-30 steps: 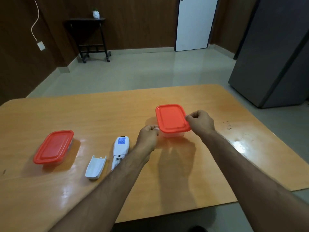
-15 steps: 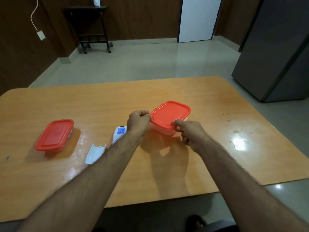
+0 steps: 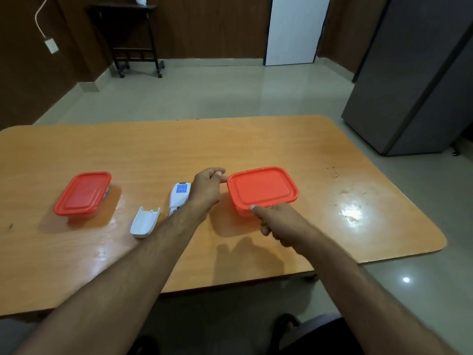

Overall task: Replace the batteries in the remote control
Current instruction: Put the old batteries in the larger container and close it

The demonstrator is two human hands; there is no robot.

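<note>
Remote on table, hands (L, R) hold box

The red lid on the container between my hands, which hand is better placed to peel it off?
Probably right: the right hand pinches the red lid's near edge; the left hand steadies the far-left corner.

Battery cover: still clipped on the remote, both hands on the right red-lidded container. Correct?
Not quite. The head view shows the battery cover lying loose on the table, beside the remote. The rest holds: left hand and right hand both grip the right red-lidded container.
</note>
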